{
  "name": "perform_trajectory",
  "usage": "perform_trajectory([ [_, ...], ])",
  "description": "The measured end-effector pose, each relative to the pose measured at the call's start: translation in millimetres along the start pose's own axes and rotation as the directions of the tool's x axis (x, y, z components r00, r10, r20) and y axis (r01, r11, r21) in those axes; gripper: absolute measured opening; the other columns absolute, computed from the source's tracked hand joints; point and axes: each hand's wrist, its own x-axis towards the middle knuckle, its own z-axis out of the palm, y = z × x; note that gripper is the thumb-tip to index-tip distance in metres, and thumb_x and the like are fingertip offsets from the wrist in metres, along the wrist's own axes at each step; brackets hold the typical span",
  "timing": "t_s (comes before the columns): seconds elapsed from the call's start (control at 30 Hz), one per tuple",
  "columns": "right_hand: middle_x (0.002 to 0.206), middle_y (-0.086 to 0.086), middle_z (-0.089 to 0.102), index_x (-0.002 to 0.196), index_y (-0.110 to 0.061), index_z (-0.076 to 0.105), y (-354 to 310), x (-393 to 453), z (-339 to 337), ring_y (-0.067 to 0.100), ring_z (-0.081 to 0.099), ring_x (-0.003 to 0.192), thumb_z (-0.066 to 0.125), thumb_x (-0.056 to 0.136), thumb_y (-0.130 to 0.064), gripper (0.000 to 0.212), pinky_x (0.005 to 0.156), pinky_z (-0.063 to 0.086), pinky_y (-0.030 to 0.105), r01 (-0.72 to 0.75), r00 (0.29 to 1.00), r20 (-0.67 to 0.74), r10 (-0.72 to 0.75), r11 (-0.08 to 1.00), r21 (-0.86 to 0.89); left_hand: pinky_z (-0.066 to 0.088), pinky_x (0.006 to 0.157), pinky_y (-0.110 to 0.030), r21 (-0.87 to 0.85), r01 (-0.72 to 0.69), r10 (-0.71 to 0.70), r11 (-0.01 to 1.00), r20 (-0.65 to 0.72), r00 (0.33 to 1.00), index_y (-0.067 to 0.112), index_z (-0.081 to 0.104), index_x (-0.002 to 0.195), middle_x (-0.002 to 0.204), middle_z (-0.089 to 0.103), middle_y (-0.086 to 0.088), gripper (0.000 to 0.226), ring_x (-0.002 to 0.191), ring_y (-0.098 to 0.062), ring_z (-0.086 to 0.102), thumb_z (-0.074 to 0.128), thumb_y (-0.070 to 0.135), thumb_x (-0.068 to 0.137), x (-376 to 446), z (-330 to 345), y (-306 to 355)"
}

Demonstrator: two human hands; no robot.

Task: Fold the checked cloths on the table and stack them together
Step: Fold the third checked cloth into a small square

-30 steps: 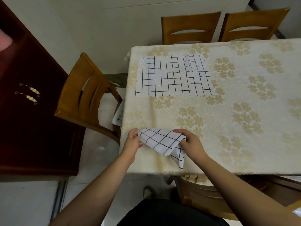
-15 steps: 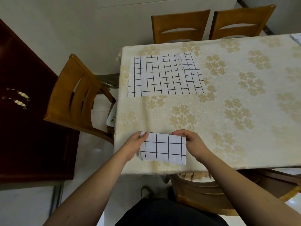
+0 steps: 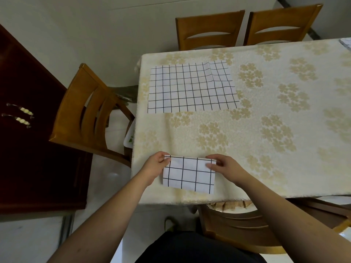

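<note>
A small folded white cloth with black checks [image 3: 188,174] lies flat near the table's front edge. My left hand [image 3: 154,166] pinches its far left corner, and my right hand [image 3: 226,168] pinches its far right corner, thumb on top. A larger checked cloth [image 3: 191,87] lies spread open at the table's far left corner, with a slight crease near its right side. Both cloths rest on the table with the cream flower-patterned tablecloth [image 3: 266,120].
A wooden chair [image 3: 85,114] stands at the table's left side, two more [image 3: 210,29] [image 3: 283,23] at the far side, and one [image 3: 247,224] under the front edge. A dark wooden cabinet [image 3: 28,130] is on the left. Something pale [image 3: 346,42] shows at the far right table edge.
The small cloth was lifted and half-folded a second ago; it now lies flat as a neat rectangle, with both hands at its far corners.
</note>
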Motion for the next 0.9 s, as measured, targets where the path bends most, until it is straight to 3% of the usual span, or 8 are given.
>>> perform_trajectory([
  [0.1, 0.094, -0.010, 0.071, 0.096, -0.029, 0.072, -4.2, 6.5, 1.4, 0.007, 0.065, 0.085, 0.071, 0.085, -0.024, 0.012, 0.078, 0.052, 0.030, 0.088, 0.996, -0.007, -0.090, 0.986, -0.143, 0.053, 0.082, -0.022, 0.089, -0.120, 0.116, 0.989, 0.049, 0.992, 0.023, 0.063, 0.104, 0.106, 0.070, 0.000, 0.017, 0.099, -0.014, 0.067, 0.065, 0.012, 0.091, -5.2, -5.0, 15.3],
  [0.23, 0.088, -0.009, 0.068, 0.091, -0.025, 0.073, -16.8, 12.5, 0.0, 0.010, 0.060, 0.082, 0.070, 0.083, -0.008, 0.019, 0.070, 0.041, 0.013, 0.205, 0.942, -0.215, -0.259, 0.948, -0.244, 0.049, 0.076, -0.014, 0.256, -0.309, 0.301, 0.916, 0.071, 0.951, 0.024, 0.069, 0.100, 0.102, 0.069, 0.008, 0.023, 0.093, -0.006, 0.064, 0.069, 0.007, 0.085, -10.6, -15.4, 41.4],
  [0.37, 0.089, -0.007, 0.071, 0.086, -0.017, 0.074, -16.6, 17.6, -1.6, 0.011, 0.060, 0.085, 0.076, 0.068, 0.003, 0.028, 0.080, 0.041, 0.024, 0.426, 0.741, -0.264, -0.617, 0.737, -0.524, 0.043, 0.081, -0.017, 0.580, -0.493, 0.585, 0.648, 0.036, 0.811, 0.024, 0.071, 0.090, 0.095, 0.065, 0.009, 0.025, 0.091, -0.007, 0.055, 0.065, 0.002, 0.083, -9.4, -15.0, 45.5],
  [0.43, 0.090, -0.005, 0.072, 0.085, -0.018, 0.074, -4.7, 19.5, 3.1, 0.017, 0.064, 0.085, 0.078, 0.062, 0.003, 0.031, 0.079, 0.043, 0.028, 0.431, 0.721, -0.200, -0.663, 0.655, -0.621, 0.044, 0.081, -0.028, 0.681, -0.512, 0.656, 0.524, 0.061, 0.752, 0.022, 0.071, 0.090, 0.094, 0.065, 0.005, 0.023, 0.090, -0.014, 0.054, 0.067, 0.001, 0.080, -6.9, -9.8, 29.9],
  [0.53, 0.102, -0.002, 0.070, 0.093, -0.023, 0.070, 29.1, 14.1, 20.4, 0.024, 0.064, 0.095, 0.085, 0.057, -0.008, 0.042, 0.082, 0.049, 0.037, 0.334, 0.811, -0.119, -0.573, 0.620, -0.710, 0.046, 0.083, -0.037, 0.766, -0.481, 0.605, 0.427, 0.153, 0.781, 0.024, 0.069, 0.093, 0.096, 0.062, 0.006, 0.024, 0.092, -0.018, 0.055, 0.073, 0.010, 0.075, -5.4, 1.7, -13.1],
  [0.7, 0.124, 0.003, 0.059, 0.118, -0.025, 0.062, 67.4, -8.8, 41.7, 0.023, 0.055, 0.114, 0.079, 0.073, -0.043, 0.052, 0.091, 0.046, 0.044, 0.184, 0.906, -0.167, -0.390, 0.716, -0.674, 0.039, 0.087, -0.029, 0.786, -0.462, 0.522, 0.411, 0.212, 0.826, 0.028, 0.065, 0.091, 0.098, 0.056, 0.011, 0.022, 0.098, -0.012, 0.051, 0.056, 0.047, 0.083, -18.5, 16.9, -68.2],
  [0.8, 0.124, 0.005, 0.057, 0.123, -0.017, 0.060, 64.3, -12.1, 46.1, 0.021, 0.056, 0.108, 0.071, 0.084, -0.039, 0.046, 0.091, 0.047, 0.036, 0.094, 0.917, -0.287, -0.276, 0.851, -0.517, 0.040, 0.088, -0.029, 0.808, -0.455, 0.566, 0.375, 0.188, 0.802, 0.027, 0.062, 0.100, 0.104, 0.057, 0.009, 0.025, 0.102, -0.014, 0.054, 0.046, 0.040, 0.087, -17.1, 26.3, -74.9],
  [0.9, 0.113, 0.001, 0.059, 0.126, -0.017, 0.056, 49.5, -5.0, 47.3, 0.012, 0.056, 0.096, 0.063, 0.089, -0.040, 0.044, 0.082, 0.044, 0.023, -0.091, 0.935, -0.355, 0.011, 0.974, -0.210, 0.037, 0.095, -0.030, 0.811, -0.446, 0.584, 0.379, 0.164, 0.795, 0.029, 0.057, 0.118, 0.122, 0.055, 0.007, 0.030, 0.116, -0.015, 0.050, 0.047, 0.034, 0.090, -8.9, 36.3, -69.3],
])
